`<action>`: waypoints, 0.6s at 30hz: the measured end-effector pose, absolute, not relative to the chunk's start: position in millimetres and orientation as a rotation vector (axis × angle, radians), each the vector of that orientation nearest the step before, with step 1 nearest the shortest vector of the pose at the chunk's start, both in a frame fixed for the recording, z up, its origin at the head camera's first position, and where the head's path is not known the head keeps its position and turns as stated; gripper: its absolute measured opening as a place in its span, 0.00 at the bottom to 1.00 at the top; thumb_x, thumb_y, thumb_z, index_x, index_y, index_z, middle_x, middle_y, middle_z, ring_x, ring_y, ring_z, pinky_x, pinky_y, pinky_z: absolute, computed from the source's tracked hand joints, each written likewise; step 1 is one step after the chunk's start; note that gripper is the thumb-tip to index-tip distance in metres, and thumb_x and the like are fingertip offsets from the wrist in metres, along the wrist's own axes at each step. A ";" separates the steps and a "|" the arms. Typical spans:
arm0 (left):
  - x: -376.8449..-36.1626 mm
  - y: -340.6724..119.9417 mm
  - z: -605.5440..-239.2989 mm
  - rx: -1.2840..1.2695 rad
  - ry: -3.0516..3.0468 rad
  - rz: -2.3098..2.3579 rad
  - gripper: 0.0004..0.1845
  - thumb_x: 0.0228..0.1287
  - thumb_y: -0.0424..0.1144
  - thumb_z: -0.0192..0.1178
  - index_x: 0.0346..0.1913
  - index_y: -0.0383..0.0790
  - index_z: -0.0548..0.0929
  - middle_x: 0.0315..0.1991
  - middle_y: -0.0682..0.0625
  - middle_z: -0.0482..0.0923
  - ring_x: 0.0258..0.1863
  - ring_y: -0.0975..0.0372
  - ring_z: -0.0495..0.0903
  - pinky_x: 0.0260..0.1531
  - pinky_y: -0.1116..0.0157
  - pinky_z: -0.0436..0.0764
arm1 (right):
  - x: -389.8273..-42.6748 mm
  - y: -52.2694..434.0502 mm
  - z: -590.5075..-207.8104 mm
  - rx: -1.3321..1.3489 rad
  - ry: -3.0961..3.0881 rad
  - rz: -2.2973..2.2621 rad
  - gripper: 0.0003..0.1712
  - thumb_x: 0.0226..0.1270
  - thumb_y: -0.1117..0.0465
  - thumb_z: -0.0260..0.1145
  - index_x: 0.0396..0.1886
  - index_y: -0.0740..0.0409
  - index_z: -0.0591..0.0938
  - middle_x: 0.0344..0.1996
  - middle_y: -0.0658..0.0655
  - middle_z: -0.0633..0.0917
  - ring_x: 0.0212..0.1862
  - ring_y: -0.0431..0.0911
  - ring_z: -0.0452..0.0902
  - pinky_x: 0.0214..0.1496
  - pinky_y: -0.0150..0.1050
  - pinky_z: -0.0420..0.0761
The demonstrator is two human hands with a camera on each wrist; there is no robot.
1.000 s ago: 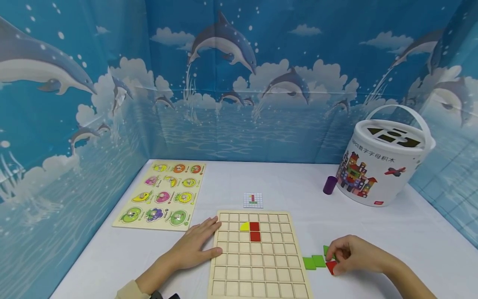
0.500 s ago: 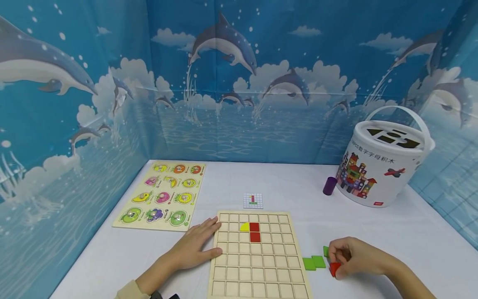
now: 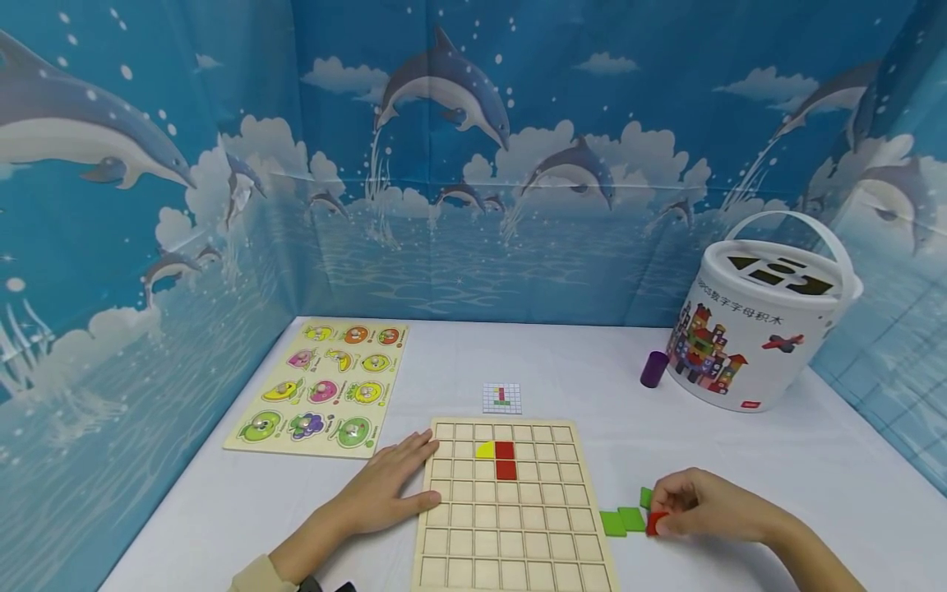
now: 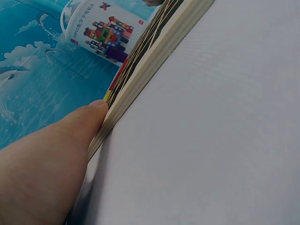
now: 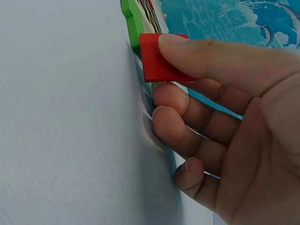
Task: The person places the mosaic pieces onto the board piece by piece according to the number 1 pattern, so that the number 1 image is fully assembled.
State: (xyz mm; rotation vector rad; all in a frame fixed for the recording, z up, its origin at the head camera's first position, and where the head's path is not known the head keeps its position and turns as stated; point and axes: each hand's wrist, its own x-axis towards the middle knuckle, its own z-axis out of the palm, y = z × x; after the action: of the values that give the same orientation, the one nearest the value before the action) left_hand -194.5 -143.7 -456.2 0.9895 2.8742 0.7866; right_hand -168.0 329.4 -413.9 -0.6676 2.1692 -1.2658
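**Pinching a red tile beside the grid board**

Pinching a red tile (image 3: 655, 523) between thumb and fingers, your right hand (image 3: 703, 506) sits on the white table (image 3: 740, 444) just right of the grid board (image 3: 510, 514). The right wrist view shows the thumb (image 5: 206, 51) pressed on the tile's (image 5: 157, 58) flat face, with the other fingers curled under it against the table. The tile is at the table surface; you cannot tell whether it is lifted off it.

Just left of the tile lie green tiles (image 3: 621, 519), and another green piece (image 3: 646, 497) shows at the far side of your fingers.

Your left hand (image 3: 385, 485) lies flat, fingers straight and relaxed, holding nothing. Its fingertips touch the board's left edge, and the left wrist view shows the thumb (image 4: 79, 126) against the board's side (image 4: 154, 56).

On the board, a yellow quarter-round (image 3: 484, 450) sits just left of a red square (image 3: 505, 449), with a second red square (image 3: 506, 469) in the cell near of that.

Beyond the board lies a small pattern card (image 3: 501, 397). At far left rests a fruit puzzle (image 3: 325, 385). At far right stands a white bucket (image 3: 762, 325) with a purple cylinder (image 3: 653, 367) just left of it.
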 end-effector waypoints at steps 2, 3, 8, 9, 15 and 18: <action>-194.4 -143.7 -456.1 0.990 2.874 0.787 0.40 0.68 0.63 0.53 0.74 0.40 0.63 0.75 0.44 0.55 0.74 0.48 0.53 0.69 0.43 0.54 | -168.9 328.6 -413.6 -0.666 2.166 -1.262 0.04 0.67 0.66 0.64 0.36 0.64 0.81 0.24 0.49 0.78 0.28 0.40 0.73 0.26 0.33 0.69; -194.5 -143.6 -456.1 0.991 2.874 0.787 0.40 0.68 0.63 0.53 0.74 0.40 0.63 0.75 0.44 0.55 0.74 0.48 0.53 0.69 0.43 0.54 | -169.6 327.8 -413.2 -0.665 2.166 -1.260 0.04 0.67 0.66 0.64 0.37 0.63 0.81 0.24 0.50 0.79 0.28 0.40 0.73 0.26 0.33 0.69; -194.3 -143.8 -456.2 0.987 2.877 0.786 0.40 0.68 0.63 0.52 0.74 0.41 0.63 0.75 0.44 0.54 0.74 0.48 0.53 0.69 0.43 0.53 | -173.3 322.5 -409.0 -0.696 2.187 -1.253 0.03 0.67 0.66 0.64 0.37 0.63 0.81 0.25 0.52 0.81 0.29 0.41 0.75 0.28 0.33 0.72; -194.3 -143.8 -456.2 0.986 2.876 0.786 0.40 0.68 0.63 0.52 0.74 0.41 0.62 0.75 0.44 0.54 0.74 0.48 0.53 0.69 0.43 0.53 | -174.1 321.0 -407.8 -0.701 2.198 -1.250 0.03 0.67 0.66 0.64 0.37 0.63 0.81 0.24 0.52 0.81 0.29 0.42 0.75 0.28 0.33 0.72; -194.5 -143.9 -456.1 0.988 2.874 0.781 0.40 0.68 0.63 0.52 0.74 0.41 0.62 0.76 0.44 0.54 0.74 0.49 0.52 0.69 0.44 0.53 | -180.4 309.3 -401.8 -0.672 2.251 -1.246 0.04 0.67 0.65 0.65 0.37 0.63 0.81 0.25 0.52 0.81 0.29 0.42 0.74 0.30 0.33 0.72; -194.7 -143.6 -455.8 0.979 2.872 0.778 0.41 0.67 0.63 0.53 0.74 0.41 0.62 0.76 0.45 0.54 0.74 0.50 0.52 0.70 0.44 0.53 | -183.3 303.1 -400.3 -0.663 2.275 -1.236 0.06 0.68 0.63 0.65 0.37 0.63 0.81 0.25 0.53 0.82 0.29 0.42 0.75 0.30 0.33 0.73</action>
State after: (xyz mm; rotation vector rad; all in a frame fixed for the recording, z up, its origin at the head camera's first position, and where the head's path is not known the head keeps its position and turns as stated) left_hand -194.7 -143.6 -455.8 0.9788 2.8723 0.7783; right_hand -183.3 303.1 -400.3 -0.6633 2.2754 -1.2364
